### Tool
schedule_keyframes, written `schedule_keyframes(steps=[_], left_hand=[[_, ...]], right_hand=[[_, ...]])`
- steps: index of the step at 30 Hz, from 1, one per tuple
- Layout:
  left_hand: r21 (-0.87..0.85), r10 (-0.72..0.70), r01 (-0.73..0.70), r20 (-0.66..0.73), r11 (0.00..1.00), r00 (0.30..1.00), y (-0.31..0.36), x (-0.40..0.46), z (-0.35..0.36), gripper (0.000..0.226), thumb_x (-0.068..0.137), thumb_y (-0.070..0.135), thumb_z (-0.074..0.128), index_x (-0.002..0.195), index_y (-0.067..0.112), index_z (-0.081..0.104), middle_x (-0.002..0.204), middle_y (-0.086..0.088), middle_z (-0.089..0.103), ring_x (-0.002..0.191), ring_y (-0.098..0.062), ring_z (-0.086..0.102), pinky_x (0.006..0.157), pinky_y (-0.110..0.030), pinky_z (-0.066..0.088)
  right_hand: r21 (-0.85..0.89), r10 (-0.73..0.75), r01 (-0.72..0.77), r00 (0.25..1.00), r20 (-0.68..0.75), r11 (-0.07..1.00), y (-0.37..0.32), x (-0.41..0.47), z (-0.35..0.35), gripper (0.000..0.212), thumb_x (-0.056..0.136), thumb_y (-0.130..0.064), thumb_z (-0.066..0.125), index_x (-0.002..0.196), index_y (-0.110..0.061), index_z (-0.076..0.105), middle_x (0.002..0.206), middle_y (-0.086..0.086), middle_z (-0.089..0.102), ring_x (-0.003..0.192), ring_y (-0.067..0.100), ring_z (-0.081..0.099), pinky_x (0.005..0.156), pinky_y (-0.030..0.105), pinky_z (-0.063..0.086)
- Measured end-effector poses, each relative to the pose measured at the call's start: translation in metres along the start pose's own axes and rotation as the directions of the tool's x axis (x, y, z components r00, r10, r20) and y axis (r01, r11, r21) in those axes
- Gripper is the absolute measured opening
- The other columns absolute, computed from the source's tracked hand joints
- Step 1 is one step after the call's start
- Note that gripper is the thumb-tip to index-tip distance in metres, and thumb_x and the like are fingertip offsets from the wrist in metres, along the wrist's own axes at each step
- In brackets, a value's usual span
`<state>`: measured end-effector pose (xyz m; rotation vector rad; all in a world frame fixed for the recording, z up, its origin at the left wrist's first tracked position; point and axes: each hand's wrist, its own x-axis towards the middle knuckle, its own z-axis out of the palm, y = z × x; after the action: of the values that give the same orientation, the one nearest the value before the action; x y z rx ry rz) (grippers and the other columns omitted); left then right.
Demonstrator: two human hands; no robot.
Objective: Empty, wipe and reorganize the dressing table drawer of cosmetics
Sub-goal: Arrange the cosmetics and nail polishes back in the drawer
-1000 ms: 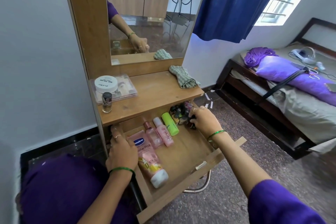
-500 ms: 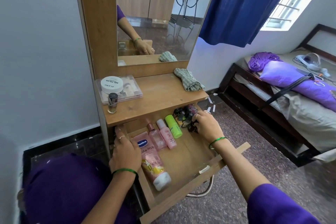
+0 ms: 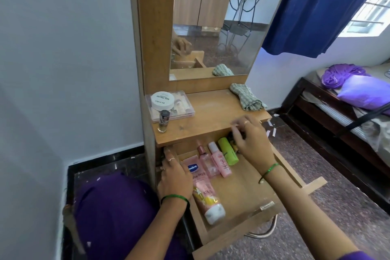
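Observation:
The wooden drawer (image 3: 242,192) of the dressing table stands pulled out. Along its left side lies a pink Vaseline tube (image 3: 205,194). Behind that are a clear pink bottle (image 3: 207,161), a pink spray bottle (image 3: 219,159) and a green tube (image 3: 228,151). My right hand (image 3: 252,143) is at the drawer's back right corner, its blurred fingers curled round small dark bottles (image 3: 234,133) that it mostly hides. My left hand (image 3: 175,177) rests on the drawer's left edge with fingers laid forward.
On the shelf above sit a clear box (image 3: 183,107) with a white jar (image 3: 162,100) on it, a nail polish bottle (image 3: 164,120) and a checked cloth (image 3: 247,97). A mirror (image 3: 215,27) rises behind. A bed (image 3: 337,116) stands to the right.
My right hand has lifted slightly from the cluster of small bottles towards the shelf edge, its fingers now blurred. The left hand stays on the drawer edge. The camera has tilted.

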<state>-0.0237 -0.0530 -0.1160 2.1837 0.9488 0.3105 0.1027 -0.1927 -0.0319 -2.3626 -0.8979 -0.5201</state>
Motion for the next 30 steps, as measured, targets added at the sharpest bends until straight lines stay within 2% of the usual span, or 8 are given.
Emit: schedule_keyframes(steps=[2, 4, 7, 9, 15, 23, 27, 30], left_hand=[[0.004, -0.003, 0.003, 0.0, 1.0, 1.0, 0.0, 0.0, -0.001, 0.048, 0.095, 0.032, 0.035, 0.139, 0.016, 0.021, 0.122, -0.01, 0.054, 0.099, -0.026, 0.061, 0.075, -0.043, 0.053], [0.003, -0.006, 0.006, 0.004, 1.0, 1.0, 0.001, -0.001, -0.001, 0.051, 0.096, 0.032, 0.035, 0.142, 0.016, 0.018, 0.125, -0.009, 0.053, 0.102, -0.026, 0.06, 0.078, -0.039, 0.052], [0.023, -0.006, 0.006, 0.021, 1.0, 1.0, 0.002, -0.001, -0.003, 0.058, 0.098, 0.03, 0.034, 0.148, 0.018, 0.008, 0.133, -0.008, 0.048, 0.109, -0.024, 0.058, 0.072, -0.036, 0.045], [0.022, -0.009, 0.009, 0.029, 1.0, 1.0, 0.002, -0.001, -0.004, 0.058, 0.098, 0.03, 0.033, 0.148, 0.018, 0.006, 0.137, -0.008, 0.045, 0.111, -0.025, 0.057, 0.073, -0.037, 0.045], [0.001, -0.011, 0.011, 0.02, 1.0, 1.0, -0.004, 0.001, -0.004, 0.059, 0.098, 0.029, 0.035, 0.148, 0.019, 0.005, 0.137, -0.009, 0.044, 0.11, -0.026, 0.056, 0.076, -0.04, 0.048], [-0.012, -0.011, 0.011, 0.029, 1.0, 1.0, 0.0, 0.0, -0.001, 0.061, 0.097, 0.028, 0.035, 0.149, 0.017, 0.005, 0.139, -0.014, 0.043, 0.115, -0.033, 0.053, 0.083, -0.045, 0.046], [-0.002, -0.014, 0.014, 0.042, 1.0, 0.999, 0.001, 0.002, -0.002, 0.06, 0.097, 0.027, 0.034, 0.148, 0.016, 0.005, 0.137, -0.015, 0.043, 0.113, -0.034, 0.053, 0.083, -0.045, 0.044], [0.002, -0.01, 0.01, 0.05, 1.0, 0.999, 0.0, 0.002, -0.003, 0.059, 0.097, 0.027, 0.033, 0.148, 0.015, 0.005, 0.138, -0.016, 0.043, 0.114, -0.036, 0.052, 0.083, -0.046, 0.044]], right_hand=[[0.093, -0.062, 0.06, 0.998, 0.016, 0.994, -0.04, 0.014, 0.003, 0.014, 0.089, -0.014, 0.057, 0.103, -0.013, 0.062, 0.1, -0.001, 0.057, 0.084, 0.013, 0.053, 0.072, 0.023, 0.043], [0.191, -0.127, 0.103, 0.985, 0.118, 0.976, -0.076, 0.026, 0.009, 0.027, 0.089, -0.019, 0.059, 0.115, -0.017, 0.056, 0.11, -0.002, 0.055, 0.089, 0.008, 0.051, 0.077, 0.02, 0.042], [0.317, -0.224, 0.13, 0.933, 0.282, 0.94, -0.114, 0.041, 0.027, 0.045, 0.086, -0.023, 0.064, 0.128, -0.017, 0.049, 0.128, 0.003, 0.049, 0.111, 0.014, 0.052, 0.093, 0.024, 0.043], [0.338, -0.26, 0.145, 0.91, 0.323, 0.93, -0.127, 0.048, 0.04, 0.047, 0.086, -0.019, 0.065, 0.129, -0.017, 0.049, 0.132, 0.005, 0.048, 0.117, 0.02, 0.051, 0.099, 0.03, 0.043], [0.359, -0.193, 0.095, 0.949, 0.248, 0.929, -0.135, 0.046, 0.058, 0.022, 0.081, 0.006, 0.056, 0.101, -0.002, 0.063, 0.106, 0.013, 0.057, 0.094, 0.028, 0.057, 0.083, 0.04, 0.05], [0.372, -0.116, 0.016, 0.962, 0.249, 0.928, -0.123, 0.041, 0.049, 0.019, 0.074, 0.003, 0.064, 0.091, -0.005, 0.059, 0.094, 0.011, 0.057, 0.078, 0.016, 0.05, 0.067, 0.024, 0.044], [0.332, -0.055, -0.039, 0.961, 0.271, 0.942, -0.107, 0.029, 0.014, 0.015, 0.074, -0.01, 0.07, 0.085, -0.01, 0.06, 0.085, 0.009, 0.062, 0.073, 0.023, 0.058, 0.067, 0.035, 0.052], [0.277, 0.053, -0.14, 0.953, 0.3, 0.951, -0.074, 0.013, -0.019, 0.014, 0.077, -0.018, 0.069, 0.084, -0.016, 0.056, 0.085, 0.008, 0.065, 0.076, 0.019, 0.063, 0.068, 0.031, 0.053]])
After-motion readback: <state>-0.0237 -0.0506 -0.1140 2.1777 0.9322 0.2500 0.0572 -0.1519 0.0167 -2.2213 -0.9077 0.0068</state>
